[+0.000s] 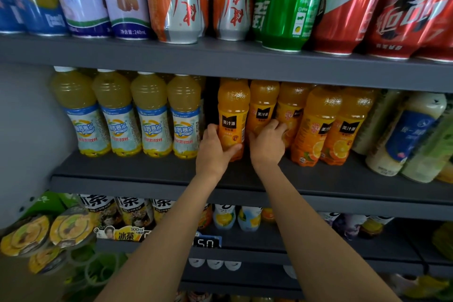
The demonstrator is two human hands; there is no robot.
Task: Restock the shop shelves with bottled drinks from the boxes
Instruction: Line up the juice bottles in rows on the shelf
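2 hands (240,147) on orange bottles (231,117); caps hidden | R fingertips unclear

orange juice bottle (232,117) | upright, middle shelf (147,167) | leftmost of orange row

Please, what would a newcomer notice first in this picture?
Two hands on the middle shelf: the left hand grips an orange bottle, the right hand holds the next one. Above, big cans fill the top shelf.
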